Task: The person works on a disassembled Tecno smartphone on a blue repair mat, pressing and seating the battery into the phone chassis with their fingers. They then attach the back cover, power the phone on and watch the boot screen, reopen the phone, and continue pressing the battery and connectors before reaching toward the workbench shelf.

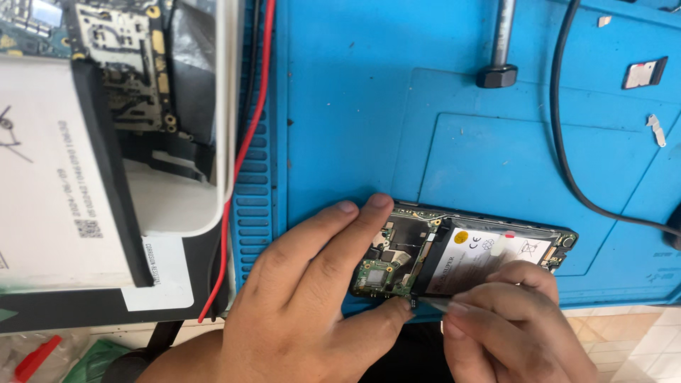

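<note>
Matt blue rubbery mat, glossy white battery label

Blue ribbed work mat over a bench, pale tiled floor beyond, bright even light.

We note a blue work mat covering the tabletop. A red wire and a black cable run across it. A second opened device with exposed circuit board lies at upper left. A metal rod with hex nut stands at top; a small card tray lies at right.
</note>
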